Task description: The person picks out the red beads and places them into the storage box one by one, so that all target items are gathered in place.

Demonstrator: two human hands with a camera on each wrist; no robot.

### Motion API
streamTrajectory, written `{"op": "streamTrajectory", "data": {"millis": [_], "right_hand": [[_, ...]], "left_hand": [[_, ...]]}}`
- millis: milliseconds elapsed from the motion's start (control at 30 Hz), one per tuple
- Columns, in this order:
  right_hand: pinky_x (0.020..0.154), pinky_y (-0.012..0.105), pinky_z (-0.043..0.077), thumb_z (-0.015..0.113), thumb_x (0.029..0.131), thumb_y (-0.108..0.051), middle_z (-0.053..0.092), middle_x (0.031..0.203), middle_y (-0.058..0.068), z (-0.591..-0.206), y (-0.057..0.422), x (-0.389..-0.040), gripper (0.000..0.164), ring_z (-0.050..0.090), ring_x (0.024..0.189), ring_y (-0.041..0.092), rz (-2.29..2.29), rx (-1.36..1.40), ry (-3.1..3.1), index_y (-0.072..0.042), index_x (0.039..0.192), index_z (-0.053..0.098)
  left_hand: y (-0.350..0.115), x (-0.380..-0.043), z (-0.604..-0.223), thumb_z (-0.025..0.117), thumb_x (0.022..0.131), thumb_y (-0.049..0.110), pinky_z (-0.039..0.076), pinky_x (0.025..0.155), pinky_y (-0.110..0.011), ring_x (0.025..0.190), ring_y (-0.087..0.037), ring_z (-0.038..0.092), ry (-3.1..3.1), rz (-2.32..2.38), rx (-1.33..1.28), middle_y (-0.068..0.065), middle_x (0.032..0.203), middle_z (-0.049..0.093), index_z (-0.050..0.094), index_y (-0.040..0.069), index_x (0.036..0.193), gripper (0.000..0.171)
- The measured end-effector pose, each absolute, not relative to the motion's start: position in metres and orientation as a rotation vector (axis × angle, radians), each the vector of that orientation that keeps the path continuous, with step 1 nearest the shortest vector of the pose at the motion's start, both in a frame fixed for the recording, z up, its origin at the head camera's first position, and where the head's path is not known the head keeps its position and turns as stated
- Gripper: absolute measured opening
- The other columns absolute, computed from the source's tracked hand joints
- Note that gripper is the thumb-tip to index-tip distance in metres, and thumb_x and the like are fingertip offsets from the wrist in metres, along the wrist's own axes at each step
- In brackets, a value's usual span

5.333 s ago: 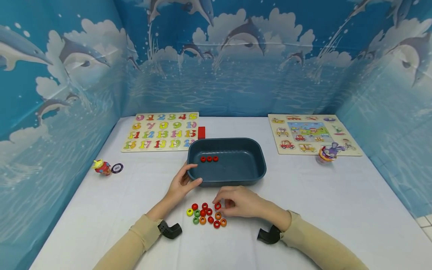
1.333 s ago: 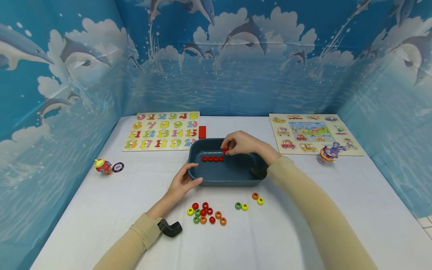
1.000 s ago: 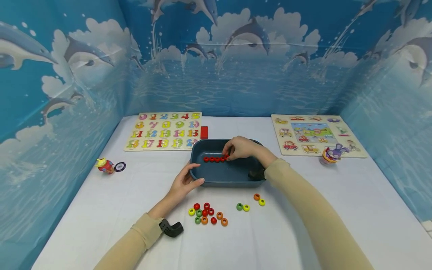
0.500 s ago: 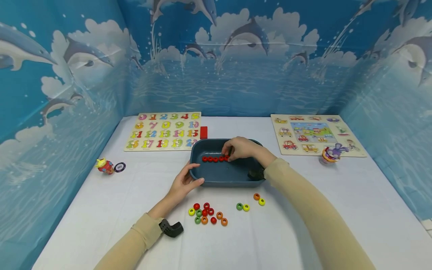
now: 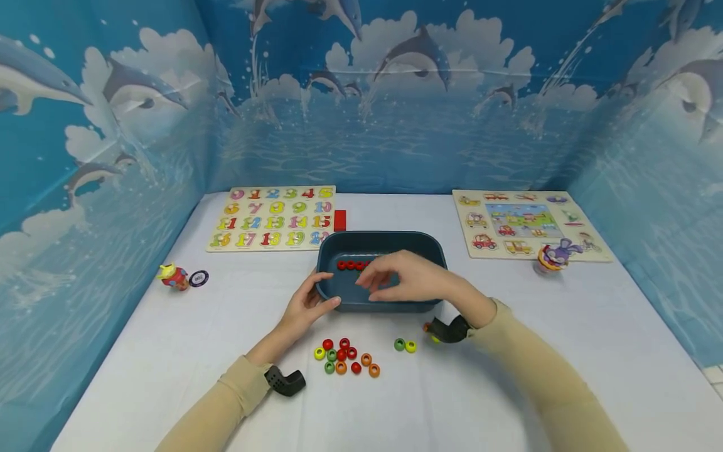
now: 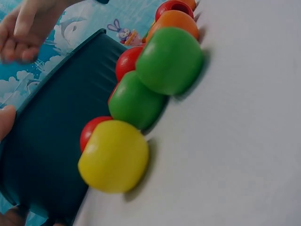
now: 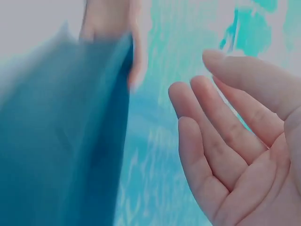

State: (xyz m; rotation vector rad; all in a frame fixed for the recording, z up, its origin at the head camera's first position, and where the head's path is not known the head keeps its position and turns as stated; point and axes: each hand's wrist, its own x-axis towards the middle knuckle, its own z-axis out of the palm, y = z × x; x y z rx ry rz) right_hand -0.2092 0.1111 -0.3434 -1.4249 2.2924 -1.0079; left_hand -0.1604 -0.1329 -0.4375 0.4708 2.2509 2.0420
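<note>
My left hand (image 5: 302, 309) grips the left end of a dark blue tray (image 5: 384, 306), thumb at the front rim and fingers at the side. Inside the tray, a row of red beads (image 5: 350, 265) runs along the back; its right end is hidden behind my right hand (image 5: 408, 277). That hand hovers over the tray, fingers loosely bent and nothing between them, as the palm (image 7: 254, 188) in the right wrist view shows. On the cloth before the tray lies a cluster of red, orange, green and yellow beads (image 5: 341, 355). The nearest in the left wrist view is a yellow bead (image 6: 114, 156).
A green bead (image 5: 399, 344) and a yellow bead (image 5: 410, 346) lie right of the cluster, with two more partly behind the right wrist camera (image 5: 449, 329). Behind stand a number puzzle (image 5: 273, 220), a red block (image 5: 340, 220) and a vehicle puzzle (image 5: 519, 223). Small toy figures (image 5: 173, 277) flank the sides.
My right hand took a red bead from the cluster, set it at the row's right end and let go, then drew back towards the front. The row grew from three beads; my left hand stayed put.
</note>
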Motion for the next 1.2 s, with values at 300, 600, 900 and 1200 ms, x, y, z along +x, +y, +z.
{"op": "streamTrajectory", "data": {"millis": [300,600,900,1200], "right_hand": [[0.064,0.016,0.047,0.069,0.078,-0.02,0.061,0.092,-0.01,-0.387,0.091,-0.151,0.025,0.055,0.078,0.002,-0.888,-1.606,2.168,-0.02,0.102,0.064],[0.063,0.01,0.038,0.072,0.075,-0.027,0.059,0.092,-0.019,-0.419,0.082,-0.143,0.027,0.047,0.074,0.001,-0.659,-1.644,2.262,-0.026,0.101,0.065],[0.07,0.01,0.039,0.07,0.077,-0.024,0.059,0.094,-0.021,-0.425,0.08,-0.144,0.022,0.048,0.081,-0.002,-0.677,-1.667,2.27,-0.027,0.099,0.066],[0.061,0.015,0.045,0.07,0.078,-0.021,0.057,0.088,-0.015,-0.382,0.087,-0.152,0.019,0.051,0.073,0.002,-0.839,-1.613,2.217,-0.02,0.097,0.065]], "left_hand": [[-0.134,-0.161,-0.437,0.062,0.084,0.013,0.025,0.102,-0.041,0.129,-0.027,0.024,2.264,2.029,0.479,-0.012,0.147,0.006,0.04,0.001,0.128,0.051],[-0.133,-0.16,-0.436,0.063,0.084,0.016,0.026,0.102,-0.038,0.129,-0.025,0.023,2.282,2.002,0.446,-0.01,0.147,0.007,0.042,0.006,0.128,0.05],[-0.133,-0.159,-0.435,0.063,0.084,0.016,0.026,0.102,-0.038,0.129,-0.025,0.023,2.28,2.009,0.446,-0.01,0.147,0.007,0.043,0.01,0.126,0.047],[-0.134,-0.16,-0.435,0.062,0.085,0.015,0.025,0.102,-0.04,0.129,-0.027,0.024,2.273,2.013,0.484,-0.013,0.147,0.006,0.041,0.006,0.128,0.049]]}}
